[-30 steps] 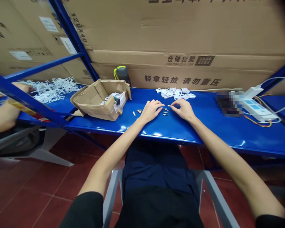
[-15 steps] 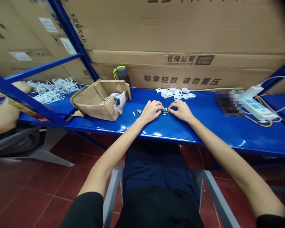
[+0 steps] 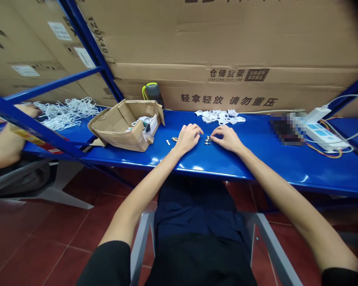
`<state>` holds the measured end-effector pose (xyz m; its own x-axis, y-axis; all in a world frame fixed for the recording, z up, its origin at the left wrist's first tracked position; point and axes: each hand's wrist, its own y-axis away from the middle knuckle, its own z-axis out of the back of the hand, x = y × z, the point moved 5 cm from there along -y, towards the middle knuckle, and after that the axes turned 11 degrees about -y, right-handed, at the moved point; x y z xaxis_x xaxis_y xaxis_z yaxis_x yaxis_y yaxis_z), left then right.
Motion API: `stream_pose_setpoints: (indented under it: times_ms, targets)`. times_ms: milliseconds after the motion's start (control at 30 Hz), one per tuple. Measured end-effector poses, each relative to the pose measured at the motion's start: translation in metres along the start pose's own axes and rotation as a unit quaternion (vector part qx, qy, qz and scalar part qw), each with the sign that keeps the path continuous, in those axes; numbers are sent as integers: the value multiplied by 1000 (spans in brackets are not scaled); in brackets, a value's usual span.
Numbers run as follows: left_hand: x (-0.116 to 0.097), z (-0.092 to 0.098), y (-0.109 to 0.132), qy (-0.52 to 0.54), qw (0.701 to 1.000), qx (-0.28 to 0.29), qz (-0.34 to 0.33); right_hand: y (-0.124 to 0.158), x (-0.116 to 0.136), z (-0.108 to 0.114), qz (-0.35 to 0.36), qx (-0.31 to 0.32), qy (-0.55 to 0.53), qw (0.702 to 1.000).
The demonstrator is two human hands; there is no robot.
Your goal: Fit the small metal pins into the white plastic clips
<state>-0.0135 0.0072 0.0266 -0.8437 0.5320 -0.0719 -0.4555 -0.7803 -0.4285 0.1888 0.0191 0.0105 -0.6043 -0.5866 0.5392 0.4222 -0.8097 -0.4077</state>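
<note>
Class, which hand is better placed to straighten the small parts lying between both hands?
Probably the right hand: it touches or nearly touches the small parts, while a gap shows beside the left hand.

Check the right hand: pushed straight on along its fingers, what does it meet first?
The right hand would likely first meet the small metallic pieces lying between it and the left hand; whether it already touches one is unclear.

Single view from a head-worn camera, facing forward and down over the wearer's lap (image 3: 197,210). Forearms (image 3: 144,186) rise from the near lower corners toward the left hand (image 3: 188,138) and right hand (image 3: 227,139) at mid-frame, above the table (image 3: 274,153); upright cardboard (image 3: 241,43) closes the far background. The field is wide, darkened at upper right.
</note>
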Motion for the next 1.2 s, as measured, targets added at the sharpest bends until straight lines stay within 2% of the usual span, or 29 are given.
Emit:
stream_pose_setpoints:
  times_ms: [133, 233, 467, 867, 1200]
  targets:
    - [12, 2, 1, -12, 995, -34, 90, 0, 0, 0, -4, 0, -2, 1000]
    - [16, 2, 2, -27, 992, -42, 119, 0, 1, 0, -4, 5, -6, 1000]
    - [18, 1, 3, -39, 990, -46, 129, 0, 1, 0, 4, 10, -13, 1000]
    - [17, 0, 4, -44, 989, -16, 139, 1, 5, 0, 0, 25, -7, 1000]
    - [18, -5, 5, -48, 990, -10, 129, 1, 6, 1, -5, 26, -6, 1000]
